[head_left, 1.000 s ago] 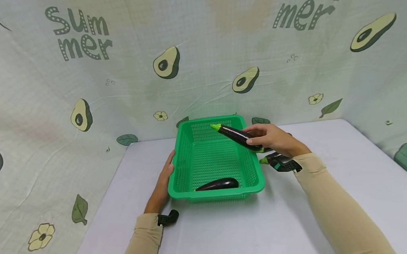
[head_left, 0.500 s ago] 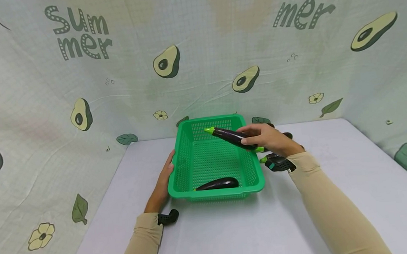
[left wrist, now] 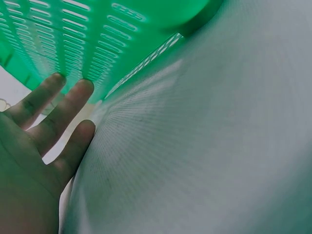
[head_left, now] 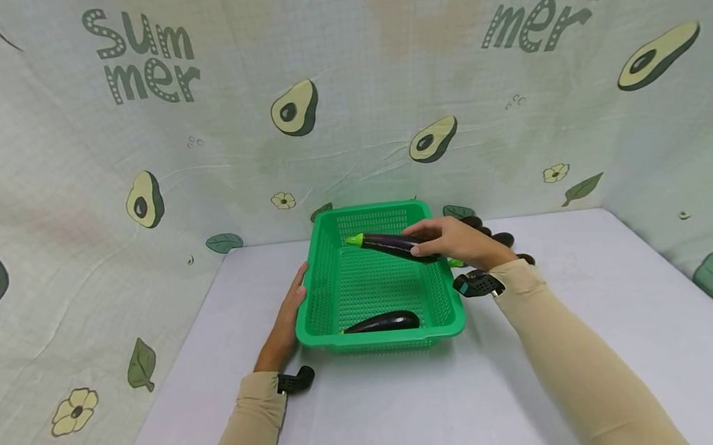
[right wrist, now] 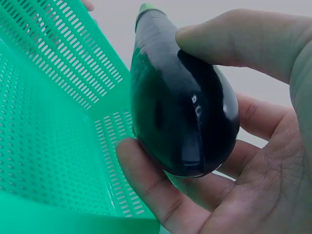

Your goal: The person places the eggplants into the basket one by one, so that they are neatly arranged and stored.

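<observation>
A green plastic basket (head_left: 378, 337) with slotted walls stands on the table. My left hand (head_left: 286, 326) rests against its left side; in the left wrist view the straight fingers (left wrist: 73, 105) touch the slotted wall. Over the basket's right part, my right hand (head_left: 452, 240) grips a dark purple eggplant (head_left: 383, 244) by its thick end, its green stem pointing left. The right wrist view shows thumb and fingers around this eggplant (right wrist: 180, 107). Inside the basket, a second eggplant (head_left: 382, 322) lies along the near wall.
Several more eggplants (head_left: 504, 239) lie on the table to the right of the basket, partly hidden behind my right hand and wrist. The table has a white cover (head_left: 372, 417). A cloth (head_left: 356, 55) printed with avocados hangs close behind the table.
My right hand has moved left with the eggplant, bringing it farther over the basket and turning it more level. The left hand and the basket have stayed in place.
</observation>
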`<state>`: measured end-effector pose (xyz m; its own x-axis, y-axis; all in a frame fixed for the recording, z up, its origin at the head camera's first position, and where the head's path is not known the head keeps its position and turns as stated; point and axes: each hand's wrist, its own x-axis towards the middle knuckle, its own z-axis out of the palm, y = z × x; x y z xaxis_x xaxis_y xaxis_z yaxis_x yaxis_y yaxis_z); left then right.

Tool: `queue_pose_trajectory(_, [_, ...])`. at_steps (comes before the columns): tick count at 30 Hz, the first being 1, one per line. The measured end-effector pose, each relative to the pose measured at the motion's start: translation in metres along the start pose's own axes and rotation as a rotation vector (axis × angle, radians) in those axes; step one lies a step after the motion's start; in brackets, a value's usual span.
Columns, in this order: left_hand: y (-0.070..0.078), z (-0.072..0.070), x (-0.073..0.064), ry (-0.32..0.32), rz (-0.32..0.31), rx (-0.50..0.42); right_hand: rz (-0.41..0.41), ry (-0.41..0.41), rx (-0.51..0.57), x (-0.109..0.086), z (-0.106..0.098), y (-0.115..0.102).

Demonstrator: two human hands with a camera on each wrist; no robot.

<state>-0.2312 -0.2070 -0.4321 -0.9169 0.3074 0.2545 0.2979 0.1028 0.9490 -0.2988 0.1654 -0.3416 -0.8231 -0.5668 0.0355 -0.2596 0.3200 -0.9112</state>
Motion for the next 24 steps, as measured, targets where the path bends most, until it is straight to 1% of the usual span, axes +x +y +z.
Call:
queue_pose_trajectory(6, [-0.001, 0.0, 0.003, 0.006, 0.01, 0.016, 0.009, -0.031, -0.025, 0.007, 0.003, -0.003])
queue_pose_trajectory(9, [-0.012, -0.001, 0.006, 0.007, 0.019, 0.01, 0.021, -0.051, -0.05, 0.01, 0.006, -0.004])
queue_pose_trajectory(13, [-0.032, -0.003, 0.011, 0.019, 0.021, 0.007, 0.042, -0.069, -0.058, 0.015, 0.011, -0.003])
queue_pose_trajectory(14, [-0.034, -0.003, 0.011, 0.023, 0.02, 0.007, 0.043, -0.073, -0.058, 0.016, 0.012, -0.002])
queue_pose_trajectory(19, [-0.036, -0.004, 0.011, 0.028, 0.007, 0.007, 0.036, -0.092, -0.094, 0.019, 0.017, -0.002])
queue_pose_trajectory(24, [-0.03, -0.006, 0.009, 0.019, -0.001, 0.0, 0.042, -0.116, -0.124, 0.023, 0.021, -0.002])
